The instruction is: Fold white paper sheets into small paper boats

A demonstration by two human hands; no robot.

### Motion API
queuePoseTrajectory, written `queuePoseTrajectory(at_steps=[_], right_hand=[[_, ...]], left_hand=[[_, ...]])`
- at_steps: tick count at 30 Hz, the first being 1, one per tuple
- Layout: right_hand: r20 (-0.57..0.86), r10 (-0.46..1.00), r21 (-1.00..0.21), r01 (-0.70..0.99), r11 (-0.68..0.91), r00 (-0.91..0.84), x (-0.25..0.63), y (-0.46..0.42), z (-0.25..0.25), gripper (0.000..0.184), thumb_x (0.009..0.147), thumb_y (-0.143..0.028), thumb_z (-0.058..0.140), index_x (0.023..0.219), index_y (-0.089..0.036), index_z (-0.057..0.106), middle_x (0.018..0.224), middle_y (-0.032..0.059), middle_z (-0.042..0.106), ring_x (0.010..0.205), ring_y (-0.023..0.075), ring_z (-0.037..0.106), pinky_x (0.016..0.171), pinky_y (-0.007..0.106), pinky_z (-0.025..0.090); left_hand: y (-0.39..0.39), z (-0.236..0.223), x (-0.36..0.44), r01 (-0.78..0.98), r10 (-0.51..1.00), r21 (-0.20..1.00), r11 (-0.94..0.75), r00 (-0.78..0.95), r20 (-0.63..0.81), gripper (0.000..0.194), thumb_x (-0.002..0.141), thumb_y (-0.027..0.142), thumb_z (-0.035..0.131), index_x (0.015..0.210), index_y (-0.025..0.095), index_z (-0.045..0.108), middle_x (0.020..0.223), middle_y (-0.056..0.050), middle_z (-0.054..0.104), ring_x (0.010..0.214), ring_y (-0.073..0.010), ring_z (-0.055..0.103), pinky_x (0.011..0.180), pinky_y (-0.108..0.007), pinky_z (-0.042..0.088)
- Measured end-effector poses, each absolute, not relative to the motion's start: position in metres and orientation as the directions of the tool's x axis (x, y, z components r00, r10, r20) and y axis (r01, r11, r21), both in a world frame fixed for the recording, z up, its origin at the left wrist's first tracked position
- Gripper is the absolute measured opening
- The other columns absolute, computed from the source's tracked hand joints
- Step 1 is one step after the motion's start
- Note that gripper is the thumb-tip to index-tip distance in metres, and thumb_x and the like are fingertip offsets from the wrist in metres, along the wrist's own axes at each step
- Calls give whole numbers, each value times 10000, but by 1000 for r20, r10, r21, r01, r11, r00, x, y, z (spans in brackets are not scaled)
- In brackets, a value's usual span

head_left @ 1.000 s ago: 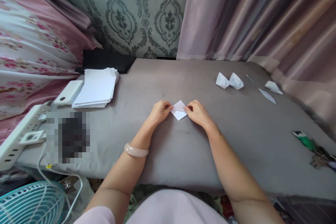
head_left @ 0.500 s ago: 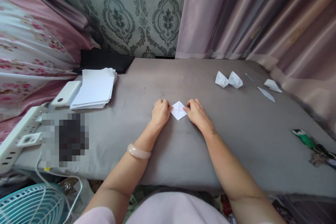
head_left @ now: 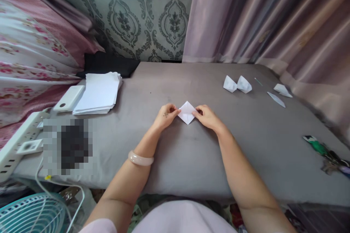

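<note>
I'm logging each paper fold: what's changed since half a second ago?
The left hand and right hand have swung their wrists slightly outward, and the far tip of the small white diamond-shaped folded paper reaches slightly farther away. Both keep hold of its side corners. The rectangular white paper stack stayed put.

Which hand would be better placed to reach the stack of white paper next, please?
Probably the left hand: the paper stack lies to its left, and the right hand is farther away. Both hold the folded paper at opposite corners.
</note>
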State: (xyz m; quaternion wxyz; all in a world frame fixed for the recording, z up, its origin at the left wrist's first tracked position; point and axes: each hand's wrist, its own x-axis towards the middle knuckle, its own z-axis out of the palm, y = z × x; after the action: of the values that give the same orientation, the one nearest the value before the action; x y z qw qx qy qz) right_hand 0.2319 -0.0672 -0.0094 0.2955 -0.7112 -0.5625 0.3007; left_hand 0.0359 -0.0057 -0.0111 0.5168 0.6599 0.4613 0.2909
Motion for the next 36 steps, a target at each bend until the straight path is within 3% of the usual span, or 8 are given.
queuePoseTrajectory(at_steps=[4,9,15,18,21,27,31,36], right_hand=[[-200,952,-957,163,-241,233,228,-64,-1,145,811,-322,634,838,-181,650,833,39,688,779,162,636,720,282,505],[-309,904,-929,-299,-219,297,212,-58,3,187,750,-341,700,822,-191,615,788,44,705,756,170,670,714,310,550],[-185,902,-981,-126,-147,389,214,-58,-3,206,700,-363,718,738,-187,618,653,-6,658,586,141,599,574,267,487],[-53,954,-989,117,-91,294,218,-63,-3,174,733,-351,686,786,-185,670,706,6,684,618,145,598,556,249,452],[29,989,-947,320,-19,145,218,-68,2,189,794,-371,629,822,-192,683,759,26,707,669,158,622,571,254,459],[-116,967,-993,-51,-107,228,208,-68,14,346,724,-421,724,966,-187,645,871,65,739,790,182,676,674,298,528],[-96,980,-995,-34,-91,174,200,-66,10,360,671,-370,761,961,-168,692,988,82,738,864,196,665,711,301,510],[148,963,-928,369,55,227,200,-68,3,230,803,-331,651,963,-182,724,923,53,732,833,199,641,777,320,477]], left_hand=[[-6,-6,40,22,939,994,110,327,-111,223,705,281,720,813,134,591,683,5,588,602,-93,503,561,-218,374],[-8,-8,45,-109,942,981,160,314,-119,310,661,298,761,886,118,646,717,-15,626,597,-85,514,555,-217,394],[-9,-9,41,59,850,977,205,484,-208,396,651,263,779,981,118,615,695,6,602,595,-88,520,570,-224,398],[-12,-5,40,51,841,990,133,522,-140,538,620,219,807,1104,135,586,854,-34,658,722,-115,575,669,-245,441],[-14,-1,40,44,813,992,114,570,-119,432,630,261,810,1007,129,645,877,-46,674,746,-127,581,690,-255,441],[-10,-1,39,-183,873,949,256,465,-146,307,601,287,828,802,136,651,766,-17,668,687,-114,587,681,-246,430],[-8,-4,41,-279,876,916,288,464,-134,314,601,275,830,794,147,617,789,-13,669,710,-114,601,735,-259,443],[-10,-5,42,-20,926,991,-129,355,128,297,699,276,766,939,173,626,971,-62,666,925,-190,596,861,-328,448]])
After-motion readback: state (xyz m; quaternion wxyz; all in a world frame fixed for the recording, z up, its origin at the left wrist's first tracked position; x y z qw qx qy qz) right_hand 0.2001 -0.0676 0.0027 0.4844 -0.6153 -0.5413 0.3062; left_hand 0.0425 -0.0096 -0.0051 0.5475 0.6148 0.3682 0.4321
